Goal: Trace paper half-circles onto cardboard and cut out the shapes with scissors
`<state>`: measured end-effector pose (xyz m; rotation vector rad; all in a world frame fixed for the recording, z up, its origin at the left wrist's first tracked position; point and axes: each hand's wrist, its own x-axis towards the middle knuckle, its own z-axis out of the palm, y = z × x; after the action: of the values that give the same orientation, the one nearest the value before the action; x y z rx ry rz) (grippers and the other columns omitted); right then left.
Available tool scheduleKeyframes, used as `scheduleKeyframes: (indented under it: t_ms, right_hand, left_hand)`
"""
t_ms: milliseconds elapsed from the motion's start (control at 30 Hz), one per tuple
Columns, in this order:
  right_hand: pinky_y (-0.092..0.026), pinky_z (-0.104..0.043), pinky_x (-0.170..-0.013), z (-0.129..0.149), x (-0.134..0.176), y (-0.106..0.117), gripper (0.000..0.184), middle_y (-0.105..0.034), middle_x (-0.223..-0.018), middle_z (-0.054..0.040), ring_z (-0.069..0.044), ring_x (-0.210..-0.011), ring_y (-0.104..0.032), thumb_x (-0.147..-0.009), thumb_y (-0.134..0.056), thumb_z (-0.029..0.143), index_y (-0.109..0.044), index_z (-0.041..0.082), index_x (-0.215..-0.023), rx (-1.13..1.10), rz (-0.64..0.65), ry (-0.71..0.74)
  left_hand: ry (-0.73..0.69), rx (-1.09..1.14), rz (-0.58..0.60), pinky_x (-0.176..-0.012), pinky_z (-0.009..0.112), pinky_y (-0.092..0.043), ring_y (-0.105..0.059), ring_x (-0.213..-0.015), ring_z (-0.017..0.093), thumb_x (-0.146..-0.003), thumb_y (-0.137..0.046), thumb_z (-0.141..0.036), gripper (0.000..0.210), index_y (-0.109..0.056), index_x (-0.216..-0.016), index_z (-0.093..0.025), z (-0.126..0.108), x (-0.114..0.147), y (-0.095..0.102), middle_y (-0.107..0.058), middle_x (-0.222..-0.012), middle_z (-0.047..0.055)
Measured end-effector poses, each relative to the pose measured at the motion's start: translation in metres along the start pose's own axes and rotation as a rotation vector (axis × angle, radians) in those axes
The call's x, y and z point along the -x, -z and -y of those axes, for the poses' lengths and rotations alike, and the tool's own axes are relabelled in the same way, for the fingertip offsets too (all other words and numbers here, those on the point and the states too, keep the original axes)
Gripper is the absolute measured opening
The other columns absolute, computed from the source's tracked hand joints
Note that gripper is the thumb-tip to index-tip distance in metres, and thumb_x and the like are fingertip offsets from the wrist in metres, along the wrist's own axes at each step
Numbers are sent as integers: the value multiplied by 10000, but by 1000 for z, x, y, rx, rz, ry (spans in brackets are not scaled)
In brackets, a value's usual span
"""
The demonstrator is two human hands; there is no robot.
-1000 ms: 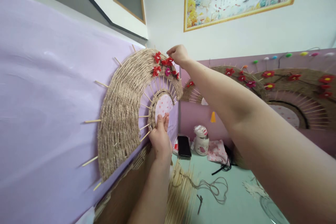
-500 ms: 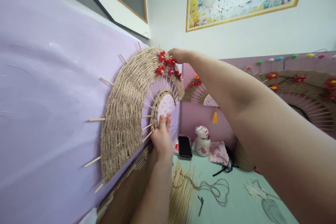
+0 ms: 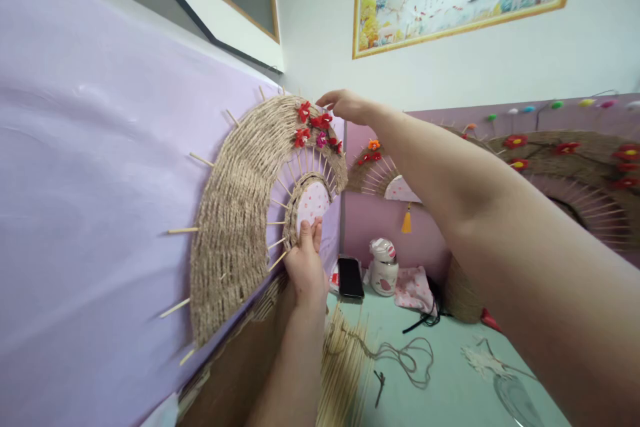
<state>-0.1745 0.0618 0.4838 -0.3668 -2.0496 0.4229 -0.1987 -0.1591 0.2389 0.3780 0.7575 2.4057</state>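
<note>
A fan-shaped weaving of brown twine point(image 3: 233, 213) on thin wooden sticks stands against the purple-covered wall. Red flowers point(image 3: 303, 138) and a magenta flower point(image 3: 321, 139) decorate its upper right part. At its inner edge is a pale half-circle with pink spots point(image 3: 313, 203), bordered by twine. My left hand point(image 3: 306, 270) grips this half-circle from below, thumb on the front face. My right hand point(image 3: 345, 107) is at the upper right rim beside the red flowers, fingers extended and holding nothing visible. Whether its fingertips touch the rim, I cannot tell.
Below lie a bundle of thin sticks point(image 3: 345, 367), a loose cord point(image 3: 413, 360) and a small dark twig point(image 3: 380, 387). Farther back are a phone point(image 3: 351, 278), a white bottle point(image 3: 384, 270) and a spotted cloth point(image 3: 414, 290). Other woven fans point(image 3: 595, 147) stand behind my right arm.
My right hand's fingers have come away from the flowers and straightened over the rim. My left hand keeps its grip on the half-circle. The view has shifted slightly.
</note>
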Motion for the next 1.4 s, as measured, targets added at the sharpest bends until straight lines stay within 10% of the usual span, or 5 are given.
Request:
scheduleKeyframes:
  t_ms: [533, 900, 1400]
  right_hand:
    - [-473, -420, -927, 13, 88, 23, 327, -671, -1075, -80, -239, -1004, -593, -668, -540, 95, -655, 181, -962, 28, -113, 128]
    - [-405, -293, -994, 128, 58, 1, 397, -639, -1198, 37, -129, -1125, -550, -739, -594, 269, -619, 199, -1129, -28, 168, 465]
    - [-380, -150, -598, 149, 31, -24, 45, -530, -574, 130, -18, -589, -457, -864, -555, 122, -596, 141, -862, -144, 263, 275]
  left_hand:
    - [-39, 90, -7, -936, 256, -497, -672, -971, 156, -888, -524, -138, 181, -643, -768, -76, -3, 15, -2, -704, -966, 145]
    - [-90, 46, 22, -956, 273, -483, -666, -993, 183, -895, -525, -204, 209, -645, -789, -70, 2, 9, 2, -710, -938, 172]
    - [-108, 19, 78, -965, 273, -471, -663, -1002, 176, -905, -508, -227, 252, -657, -741, -107, -11, 14, 7, -721, -907, 151]
